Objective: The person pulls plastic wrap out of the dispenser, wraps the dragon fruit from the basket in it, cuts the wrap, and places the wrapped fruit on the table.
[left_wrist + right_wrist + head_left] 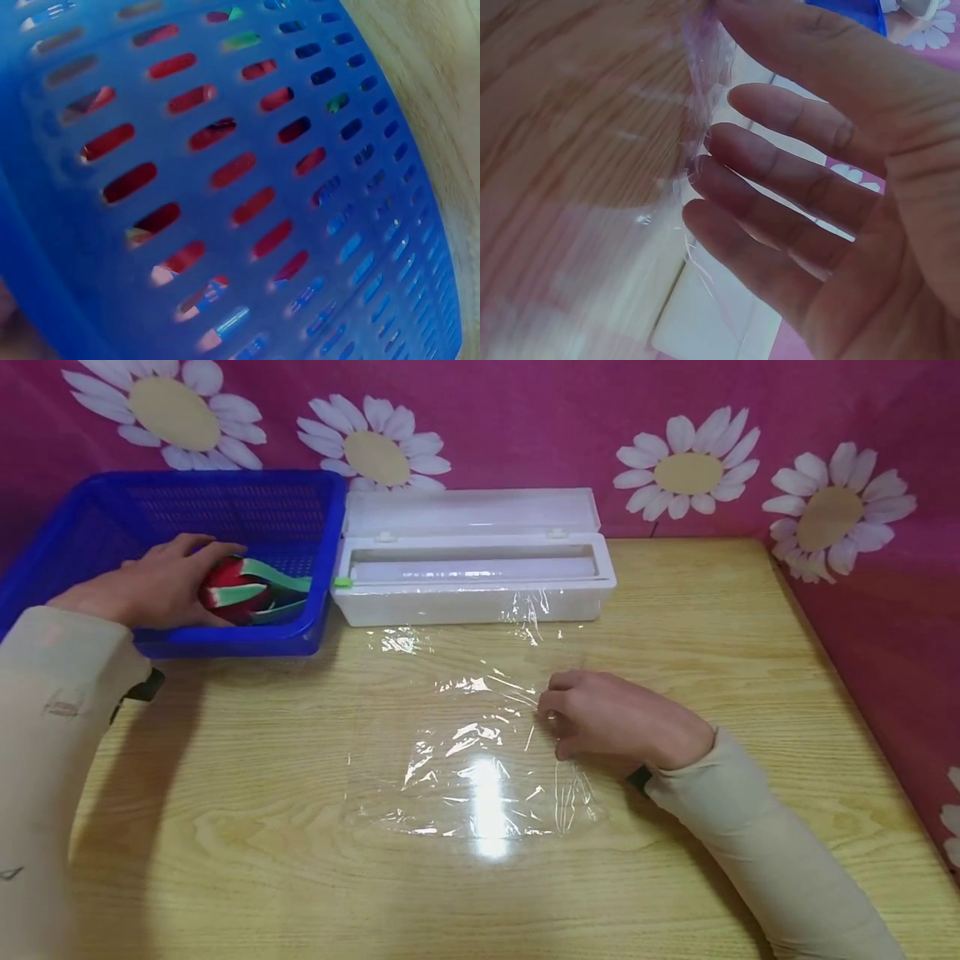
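My left hand (168, 577) reaches into a blue plastic basket (225, 645) and grips a red dragon fruit (236, 589) with green scales. Red skin shows through the slots of the basket wall (97, 277) in the left wrist view. A sheet of clear plastic wrap (442, 793) stretches from the white dispenser box (465, 607) toward me over the table. At its right side is my right hand (615, 718). In the right wrist view, the fingers (780, 161) are spread and nearly straight, their tips at the crinkled film edge (701, 82).
The dispenser's lid (472, 514) stands raised at the back, with the film roll (472, 568) inside and a green slider (342, 582) at its left end. Basket and dispenser stand side by side on the wooden table (712, 635). A pink daisy-print cloth (525, 418) hangs behind.
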### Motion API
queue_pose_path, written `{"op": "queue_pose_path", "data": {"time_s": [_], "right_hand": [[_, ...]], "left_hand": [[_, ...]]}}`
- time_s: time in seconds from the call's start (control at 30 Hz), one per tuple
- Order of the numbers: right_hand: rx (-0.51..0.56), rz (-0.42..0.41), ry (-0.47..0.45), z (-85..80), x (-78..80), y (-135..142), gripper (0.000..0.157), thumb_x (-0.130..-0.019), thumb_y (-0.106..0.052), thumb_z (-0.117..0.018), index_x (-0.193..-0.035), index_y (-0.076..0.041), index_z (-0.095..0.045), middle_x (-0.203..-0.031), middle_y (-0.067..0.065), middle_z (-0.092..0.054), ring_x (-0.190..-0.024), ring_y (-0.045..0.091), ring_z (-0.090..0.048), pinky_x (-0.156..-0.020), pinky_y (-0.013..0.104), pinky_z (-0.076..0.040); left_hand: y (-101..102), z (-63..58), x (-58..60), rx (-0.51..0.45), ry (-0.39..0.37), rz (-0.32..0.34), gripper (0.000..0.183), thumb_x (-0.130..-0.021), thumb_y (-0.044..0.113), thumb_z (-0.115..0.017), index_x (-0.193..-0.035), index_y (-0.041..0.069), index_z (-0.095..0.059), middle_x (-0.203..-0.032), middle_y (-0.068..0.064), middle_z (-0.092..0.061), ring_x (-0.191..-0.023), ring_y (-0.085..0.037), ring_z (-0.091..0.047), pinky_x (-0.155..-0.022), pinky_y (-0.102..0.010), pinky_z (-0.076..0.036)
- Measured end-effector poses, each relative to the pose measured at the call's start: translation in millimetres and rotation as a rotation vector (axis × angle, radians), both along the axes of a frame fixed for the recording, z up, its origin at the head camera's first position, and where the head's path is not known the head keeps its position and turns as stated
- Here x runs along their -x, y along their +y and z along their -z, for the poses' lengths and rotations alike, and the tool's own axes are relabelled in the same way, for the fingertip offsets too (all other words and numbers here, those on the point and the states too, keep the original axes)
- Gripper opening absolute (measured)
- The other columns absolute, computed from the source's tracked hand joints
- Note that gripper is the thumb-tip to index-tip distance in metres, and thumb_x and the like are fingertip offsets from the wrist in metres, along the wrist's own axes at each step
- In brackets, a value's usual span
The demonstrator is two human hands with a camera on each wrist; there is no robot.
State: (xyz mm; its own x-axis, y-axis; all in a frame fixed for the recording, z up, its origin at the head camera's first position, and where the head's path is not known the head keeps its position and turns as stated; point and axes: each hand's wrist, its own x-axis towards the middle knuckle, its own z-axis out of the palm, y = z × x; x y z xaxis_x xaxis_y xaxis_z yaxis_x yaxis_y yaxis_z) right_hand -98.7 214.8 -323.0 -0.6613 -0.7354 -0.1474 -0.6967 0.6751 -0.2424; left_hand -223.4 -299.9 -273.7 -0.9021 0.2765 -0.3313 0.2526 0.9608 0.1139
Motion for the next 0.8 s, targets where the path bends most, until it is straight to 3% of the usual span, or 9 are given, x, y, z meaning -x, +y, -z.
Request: {"op": "queue_pose_path", "data": {"time_s": [0.23, 0.4, 0.8], "right_hand": [[0.013, 0.002, -0.004, 1.5, 0.8, 1.2, 0.033, -0.077, -0.02, -0.09, -0.105, -0.011, -0.075, -0.095, 0.001, -0.065, -0.082, 0.011, -0.057, -0.08, 0.031, -0.059], [0.007, 0.016, -0.015, 0.9, 1.1, 0.8, 0.037, -0.077, -0.021, -0.091, -0.108, -0.011, -0.075, -0.099, 0.002, -0.067, -0.084, 0.012, -0.059, -0.083, 0.033, -0.059], [-0.005, 0.017, -0.007, 3.3, 1.6, 0.4, 0.039, -0.077, -0.021, -0.091, -0.11, -0.01, -0.075, -0.099, 0.002, -0.066, -0.086, 0.014, -0.059, -0.085, 0.035, -0.059]], "left_hand": [[-1.0, 4.0, 4.4, -0.006, -0.001, 0.031, 0.095, -0.088, 0.025, -0.081, -0.161, 0.007, -0.022, -0.158, -0.041, -0.016, -0.132, -0.066, -0.03, -0.101, -0.082, -0.035], [-0.4, 6.4, 4.9, -0.015, 0.025, 0.02, 0.094, -0.084, 0.017, -0.083, -0.158, 0.005, -0.027, -0.154, -0.042, -0.02, -0.131, -0.065, -0.031, -0.101, -0.082, -0.036], [0.8, 8.2, 6.2, 0.009, -0.024, -0.012, 0.092, -0.087, 0.01, -0.078, -0.159, 0.007, -0.022, -0.155, -0.042, -0.016, -0.13, -0.067, -0.028, -0.1, -0.083, -0.034]]}}
